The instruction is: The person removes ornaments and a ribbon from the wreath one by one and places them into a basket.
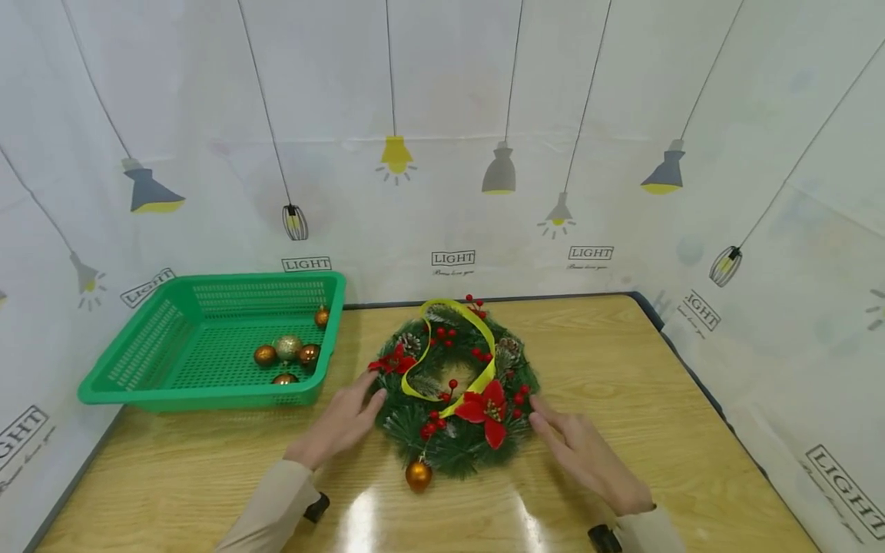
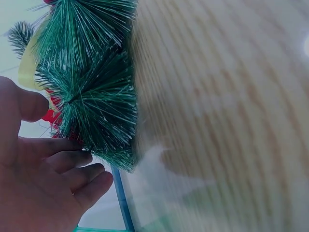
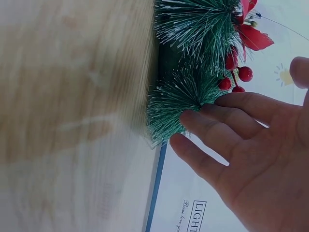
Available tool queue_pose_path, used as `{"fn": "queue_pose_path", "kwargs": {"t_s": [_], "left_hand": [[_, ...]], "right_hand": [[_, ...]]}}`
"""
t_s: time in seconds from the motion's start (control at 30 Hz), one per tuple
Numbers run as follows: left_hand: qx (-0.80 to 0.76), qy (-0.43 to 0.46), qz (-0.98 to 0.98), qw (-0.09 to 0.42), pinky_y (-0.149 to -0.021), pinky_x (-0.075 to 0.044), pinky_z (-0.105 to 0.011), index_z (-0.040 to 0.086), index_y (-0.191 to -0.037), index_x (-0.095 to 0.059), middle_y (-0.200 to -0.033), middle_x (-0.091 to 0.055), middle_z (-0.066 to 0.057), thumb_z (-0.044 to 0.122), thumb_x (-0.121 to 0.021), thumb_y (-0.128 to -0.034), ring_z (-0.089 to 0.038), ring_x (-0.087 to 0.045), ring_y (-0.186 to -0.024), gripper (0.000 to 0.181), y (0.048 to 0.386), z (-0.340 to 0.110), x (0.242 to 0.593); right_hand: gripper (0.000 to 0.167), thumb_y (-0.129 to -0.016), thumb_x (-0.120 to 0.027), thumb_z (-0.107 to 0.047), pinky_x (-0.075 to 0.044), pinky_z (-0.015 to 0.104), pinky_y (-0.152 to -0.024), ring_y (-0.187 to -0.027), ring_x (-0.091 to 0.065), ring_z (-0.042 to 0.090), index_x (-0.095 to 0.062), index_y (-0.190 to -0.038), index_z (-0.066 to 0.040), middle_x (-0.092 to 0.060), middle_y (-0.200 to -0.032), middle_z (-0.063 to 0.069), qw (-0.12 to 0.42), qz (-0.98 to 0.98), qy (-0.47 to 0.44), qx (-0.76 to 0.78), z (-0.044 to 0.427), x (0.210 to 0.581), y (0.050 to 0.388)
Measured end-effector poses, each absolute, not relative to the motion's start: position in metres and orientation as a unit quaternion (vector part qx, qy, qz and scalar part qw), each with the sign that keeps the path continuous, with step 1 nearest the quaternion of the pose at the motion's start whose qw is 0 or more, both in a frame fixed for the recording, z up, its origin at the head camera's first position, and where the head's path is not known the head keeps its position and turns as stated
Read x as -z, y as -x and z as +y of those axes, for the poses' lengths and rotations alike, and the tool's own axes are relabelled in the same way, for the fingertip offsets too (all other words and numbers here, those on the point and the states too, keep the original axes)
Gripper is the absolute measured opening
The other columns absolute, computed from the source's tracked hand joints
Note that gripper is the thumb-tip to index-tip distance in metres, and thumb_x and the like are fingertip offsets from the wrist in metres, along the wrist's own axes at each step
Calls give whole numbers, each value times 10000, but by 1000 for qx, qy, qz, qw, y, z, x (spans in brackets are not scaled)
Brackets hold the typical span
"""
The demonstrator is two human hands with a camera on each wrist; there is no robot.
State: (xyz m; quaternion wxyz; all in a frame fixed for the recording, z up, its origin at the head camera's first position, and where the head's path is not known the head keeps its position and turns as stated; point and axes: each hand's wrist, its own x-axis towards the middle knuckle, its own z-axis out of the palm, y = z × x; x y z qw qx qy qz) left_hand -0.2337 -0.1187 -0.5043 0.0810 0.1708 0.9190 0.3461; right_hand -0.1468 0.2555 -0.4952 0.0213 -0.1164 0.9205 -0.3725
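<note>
A green pine wreath point(image 1: 408, 418) lies flat on the wooden table, dressed with red poinsettias point(image 1: 486, 412), red berries and pine cones. Across its top loops a yellow ribbon point(image 1: 487, 338). One orange bauble point(image 1: 419, 475) hangs at the wreath's near edge and rests by the table. My left hand point(image 1: 346, 418) touches the wreath's left side, fingers loosely extended, as the left wrist view also shows. On the opposite side, my right hand point(image 1: 584, 453) has its fingertips against the needles; in the right wrist view those fingers point(image 3: 207, 130) are spread and fairly straight.
To the left stands a green plastic basket point(image 1: 207, 395) holding several orange and gold baubles point(image 1: 287, 347). The wooden table point(image 1: 622, 369) extends right of the wreath to a dark edge. A white cloth backdrop point(image 1: 442, 92) printed with lamps rises behind and beside it.
</note>
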Motion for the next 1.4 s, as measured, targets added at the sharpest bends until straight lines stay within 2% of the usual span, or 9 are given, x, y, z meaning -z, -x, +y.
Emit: {"fn": "queue_pose_path", "kwargs": {"t_s": [0.47, 0.53, 0.6, 0.7, 0.8, 0.9, 1.03, 1.23, 1.4], "left_hand": [[-347, -164, 921, 61, -1217, -311, -594, -36, -1557, -321, -1596, -346, -265, 338, -400, -1102, -454, -365, -1460, 595, 243, -115, 506], [-350, -163, 920, 63, -1214, -311, -602, -33, -1561, -315, -1599, -341, -264, 345, -387, -1105, -458, -362, -1460, 597, 245, -115, 506], [-355, -159, 919, 63, -1215, -307, -605, -23, -1567, -308, -1607, -332, -258, 341, -373, -1109, -458, -356, -1463, 589, 246, -115, 507], [-362, -159, 917, 55, -1217, -304, -603, -14, -1573, -302, -1615, -322, -249, 320, -359, -1115, -453, -355, -1466, 570, 248, -117, 511], [-372, -164, 912, 43, -1246, -261, -573, -2, -1593, -250, -1655, -250, -212, 307, -349, -1119, -410, -293, -1509, 575, 243, -119, 514], [-374, -176, 910, 24, -1265, -208, -550, 0, -1608, -178, -1683, -157, -182, 308, -348, -1120, -379, -212, -1542, 601, 231, -121, 515], [-365, -189, 912, 1, -1257, -193, -554, -27, -1599, -152, -1677, -125, -177, 294, -363, -1118, -393, -198, -1539, 616, 199, -127, 511], [-390, -204, 898, 15, -1244, -207, -540, -17, -1595, -186, -1674, -143, -175, 264, -404, -1108, -378, -214, -1535, 603, 167, -121, 507], [-397, -195, 896, 25, -1259, -199, -507, 13, -1604, -184, -1688, -123, -153, 274, -411, -1107, -329, -183, -1553, 606, 165, -118, 510]], "right_hand": [[517, -1114, -386, -317, -406, 228, -465, -381, -114, -68, -466, -1462, 57, -290, -461, -137, 16, 917, 117, 381, 248, 498, 136], [510, -1113, -391, -317, -499, 219, -567, -392, -113, -58, -483, -1455, 50, -471, -500, -67, 10, 920, 118, 375, 247, 498, 134], [505, -1111, -394, -325, -613, 308, -795, -412, -188, -47, -508, -1444, 37, -731, -788, 105, 5, 920, 116, 374, 246, 499, 133], [487, -1110, -400, -319, -524, 463, -1064, -557, -432, -69, -551, -1414, 31, -589, -1403, 217, -12, 921, 121, 370, 245, 500, 131], [476, -1116, -381, -298, -566, 445, -1003, -637, -521, -28, -533, -1432, 24, -738, -1097, 203, -15, 919, 121, 376, 246, 501, 131], [470, -1120, -368, -271, -591, 423, -945, -693, -662, 118, -499, -1459, 28, -732, -1106, 212, -32, 916, 125, 381, 251, 497, 133], [485, -1122, -367, -277, -545, 479, -1021, -1241, -638, 319, -456, -1491, 23, -483, -1511, 189, -53, 916, 135, 375, 260, 489, 148], [559, -1115, -372, -349, -536, 504, -1020, -1193, -657, 358, -367, -1540, 14, -480, -1508, 247, -20, 926, 132, 353, 275, 485, 177], [607, -1109, -370, -402, -429, 574, -1122, -1347, -534, 381, -343, -1549, 16, -360, -1593, 207, -3, 923, 144, 356, 268, 492, 190]]}}
